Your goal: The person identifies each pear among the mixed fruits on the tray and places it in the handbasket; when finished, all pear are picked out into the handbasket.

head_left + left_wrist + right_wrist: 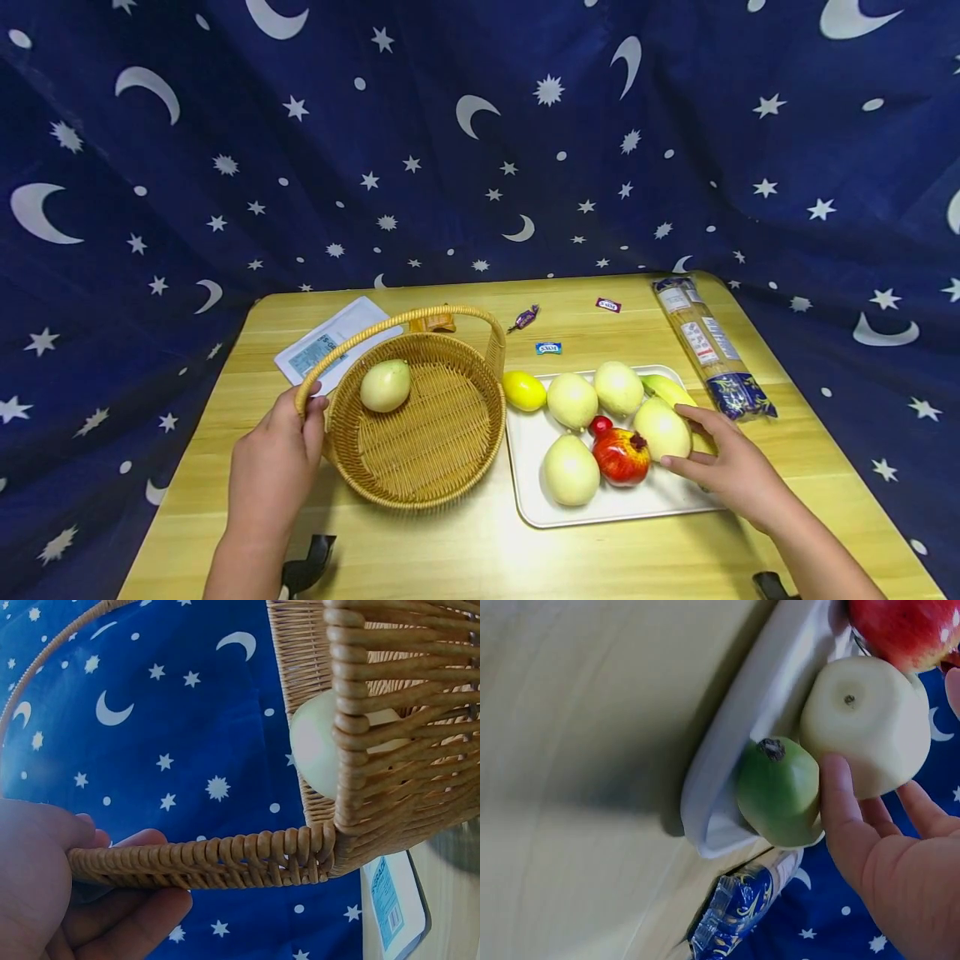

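My left hand [279,450] grips one side of the arched handle of a wicker basket [491,454]. A pale yellow pear [386,386] lies inside the basket at its far left. At the right, my right hand [723,458] spreads its thumb and fingers around another pale pear [662,429] on a white tray [630,506]. In the right wrist view fingers [838,780] touch this pear, while a gap shows beside the thumb. Next to it are a red pomegranate [621,457] and a green-yellow banana [778,791], partly hidden.
More pears [572,471], a small red fruit [600,426] and a lemon [524,391] share the tray. Bagged noodles [708,346] lie right of it. Wrapped candies [548,348] are behind. A white packet [337,342] and an orange packet [432,322] lie behind the basket.
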Available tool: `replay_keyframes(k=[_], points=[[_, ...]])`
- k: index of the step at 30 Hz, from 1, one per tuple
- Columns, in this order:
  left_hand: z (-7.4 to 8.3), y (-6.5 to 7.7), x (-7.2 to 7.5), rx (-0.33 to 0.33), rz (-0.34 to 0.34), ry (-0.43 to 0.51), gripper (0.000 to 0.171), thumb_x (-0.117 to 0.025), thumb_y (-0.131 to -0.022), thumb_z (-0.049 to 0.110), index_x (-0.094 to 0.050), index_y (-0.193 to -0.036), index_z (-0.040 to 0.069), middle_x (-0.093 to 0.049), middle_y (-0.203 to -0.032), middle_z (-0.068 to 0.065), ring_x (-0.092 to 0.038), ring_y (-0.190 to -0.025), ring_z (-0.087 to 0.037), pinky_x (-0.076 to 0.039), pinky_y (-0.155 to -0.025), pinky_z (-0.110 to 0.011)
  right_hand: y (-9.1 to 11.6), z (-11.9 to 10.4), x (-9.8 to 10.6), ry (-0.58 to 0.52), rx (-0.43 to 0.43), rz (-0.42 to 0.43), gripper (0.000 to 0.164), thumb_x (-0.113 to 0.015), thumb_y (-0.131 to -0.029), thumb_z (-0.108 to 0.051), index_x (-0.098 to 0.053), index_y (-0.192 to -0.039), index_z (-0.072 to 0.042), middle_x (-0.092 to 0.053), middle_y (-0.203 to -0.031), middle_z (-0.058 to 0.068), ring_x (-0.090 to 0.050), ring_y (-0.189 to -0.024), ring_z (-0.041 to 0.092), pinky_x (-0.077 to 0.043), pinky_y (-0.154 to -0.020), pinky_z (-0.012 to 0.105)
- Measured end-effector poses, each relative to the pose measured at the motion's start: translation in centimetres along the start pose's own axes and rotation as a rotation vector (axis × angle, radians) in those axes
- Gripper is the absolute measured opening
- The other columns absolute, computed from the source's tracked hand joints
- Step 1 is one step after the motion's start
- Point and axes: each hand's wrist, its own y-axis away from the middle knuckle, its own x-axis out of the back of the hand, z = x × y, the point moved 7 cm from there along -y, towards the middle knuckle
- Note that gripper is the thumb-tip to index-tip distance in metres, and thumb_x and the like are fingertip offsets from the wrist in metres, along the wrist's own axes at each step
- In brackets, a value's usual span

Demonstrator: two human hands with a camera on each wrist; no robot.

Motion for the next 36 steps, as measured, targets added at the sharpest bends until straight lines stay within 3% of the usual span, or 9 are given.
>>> replay_keyframes(k=[8, 12, 15, 18, 20, 24, 30, 36], points=[[0.0, 0.0, 0.0, 0.006, -0.008, -0.001, 0.028, -0.066, -0.093, 0.019, -0.059, -0.112, -0.001, -0.069, -0.084, -0.022, -0.052, -0.047, -0.027, -0.041, -0.043, -0.048, 0.1, -0.5, -0.5, 0.137, 0.047, 0.042, 0.087, -0.084, -0.076, -0.029, -0.038, -0.144, 0.000, -0.033, -0.134, 0.025, -0.046, -0.116, 0.044, -0.055, -0.077, 0.035], [0.0, -0.1, 0.0, 0.003, -0.005, -0.001, 0.028, -0.066, -0.094, 0.019, -0.060, -0.112, 0.000, -0.069, -0.083, -0.022, -0.050, -0.046, -0.026, -0.040, -0.043, -0.048, -0.3, -1.3, -0.8, 0.249, 0.064, 0.043, 0.090, -0.086, -0.073, -0.029, -0.038, -0.146, -0.006, -0.034, -0.129, 0.024, -0.055, -0.098, 0.037, -0.055, -0.071, 0.034], [0.0, -0.1, 0.1, -0.002, 0.002, 0.000, 0.028, -0.066, -0.094, 0.019, -0.060, -0.112, 0.000, -0.069, -0.083, -0.022, -0.051, -0.046, -0.026, -0.040, -0.042, -0.048, -0.8, -1.8, -1.2, 0.335, 0.099, 0.054, 0.091, -0.087, -0.071, -0.025, -0.039, -0.146, -0.007, -0.036, -0.128, 0.023, -0.054, -0.098, 0.037, -0.052, -0.077, 0.046], [0.0, 0.0, 0.1, -0.007, 0.008, 0.003, 0.027, -0.066, -0.093, 0.019, -0.060, -0.111, 0.000, -0.069, -0.084, -0.022, -0.051, -0.046, -0.027, -0.040, -0.042, -0.049, -1.1, -2.0, -1.6, 0.381, 0.127, 0.067, 0.091, -0.088, -0.069, -0.019, -0.038, -0.145, -0.007, -0.038, -0.132, 0.025, -0.049, -0.107, 0.047, -0.043, -0.083, 0.063], [0.0, 0.0, 0.0, -0.005, 0.006, 0.002, 0.027, -0.066, -0.093, 0.019, -0.060, -0.112, 0.000, -0.069, -0.084, -0.022, -0.052, -0.047, -0.027, -0.040, -0.043, -0.049, -1.2, -1.9, -1.8, 0.384, 0.139, 0.071, 0.092, -0.087, -0.068, -0.015, -0.037, -0.145, -0.008, -0.038, -0.136, 0.027, -0.043, -0.115, 0.052, -0.037, -0.086, 0.069], [0.1, 0.0, -0.1, 0.001, -0.005, 0.002, 0.027, -0.065, -0.094, 0.019, -0.060, -0.112, 0.000, -0.069, -0.086, -0.021, -0.054, -0.048, -0.028, -0.042, -0.044, -0.050, -1.2, -1.6, -1.7, 0.379, 0.160, 0.084, 0.091, -0.085, -0.068, -0.009, -0.036, -0.146, -0.010, -0.039, -0.141, 0.026, -0.040, -0.119, 0.054, -0.033, -0.089, 0.071], [0.0, 0.0, -0.1, 0.007, -0.005, -0.005, 0.028, -0.064, -0.094, 0.020, -0.059, -0.114, -0.001, -0.069, -0.090, -0.022, -0.056, -0.051, -0.032, -0.042, -0.046, -0.051, -1.3, -1.4, -1.7, 0.350, 0.188, 0.119, 0.090, -0.085, -0.068, -0.007, -0.038, -0.145, -0.010, -0.042, -0.140, 0.026, -0.043, -0.119, 0.053, -0.035, -0.090, 0.069], [0.1, -0.1, -0.1, 0.009, -0.013, -0.009, 0.029, -0.063, -0.095, 0.020, -0.059, -0.115, -0.001, -0.069, -0.093, -0.023, -0.059, -0.054, -0.034, -0.042, -0.047, -0.052, -1.2, -1.1, -1.3, 0.302, 0.145, 0.124, 0.091, -0.085, -0.070, -0.010, -0.036, -0.147, -0.010, -0.040, -0.140, 0.027, -0.045, -0.117, 0.051, -0.037, -0.088, 0.067]])
